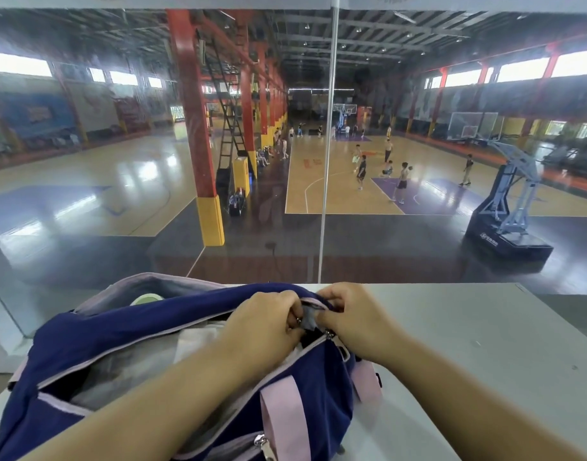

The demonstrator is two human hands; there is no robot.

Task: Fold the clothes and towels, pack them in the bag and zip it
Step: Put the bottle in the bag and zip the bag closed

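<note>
A navy blue duffel bag [125, 331] with pale pink straps and trim lies on the grey table [468, 344], its main zipper open along most of its length. White and grey folded cloth [145, 371] shows inside the opening. My left hand [262, 321] pinches the bag's fabric and a small metal zipper pull at the right end of the opening. My right hand [355, 317] grips the bag's end right beside it, fingers closed on the fabric. A second zipper pull [329, 334] sits just below my hands.
A pale green round object [145, 298] peeks from the bag's far side. A glass wall [325, 161] rises right behind the table, with a basketball hall and players beyond it. The table's right part is bare grey surface.
</note>
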